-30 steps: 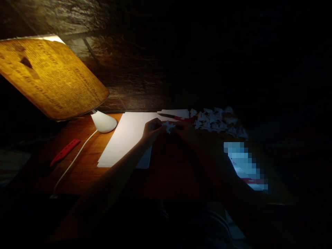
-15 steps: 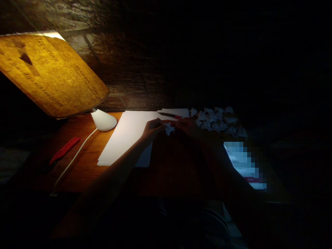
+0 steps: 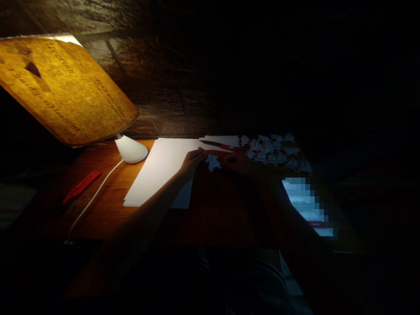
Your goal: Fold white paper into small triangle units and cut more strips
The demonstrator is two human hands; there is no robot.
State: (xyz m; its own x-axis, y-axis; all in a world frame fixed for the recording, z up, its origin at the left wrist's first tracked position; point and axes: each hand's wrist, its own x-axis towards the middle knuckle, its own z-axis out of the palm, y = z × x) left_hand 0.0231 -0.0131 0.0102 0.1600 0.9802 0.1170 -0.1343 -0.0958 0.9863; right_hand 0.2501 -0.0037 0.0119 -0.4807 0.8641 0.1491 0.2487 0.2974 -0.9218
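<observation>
Wooden table (image 3: pixel 114 192) in front of you, far edge along the wall, mostly in shadow. Lamp (image 3: pixel 72 92) at its far left corner, lit, shade tilted; white cord (image 3: pixel 95 199) trails to the near edge. White sheets (image 3: pixel 154 175) left of the middle, reaching towards the far edge. Lit panel (image 3: pixel 305 205) by the right edge, partly pixelated, beside your right forearm. Cluster of folded papers (image 3: pixel 259 153) near the far right corner.

Your left hand (image 3: pixel 196 159) is over the right side of the sheets, your right hand (image 3: pixel 240 164) near the cluster, in deep shadow. Red-handled knife (image 3: pixel 215 144) lies near the far edge, beyond your hands. Red strip (image 3: pixel 82 187) with dark marks lies near the left edge.

Smallest: folded paper piece (image 3: pixel 214 163), between your hands towards the far edge. Left fingers are closed on its left side. Right fingers curl just beside it; too dark to tell how far they part, or if they touch.
</observation>
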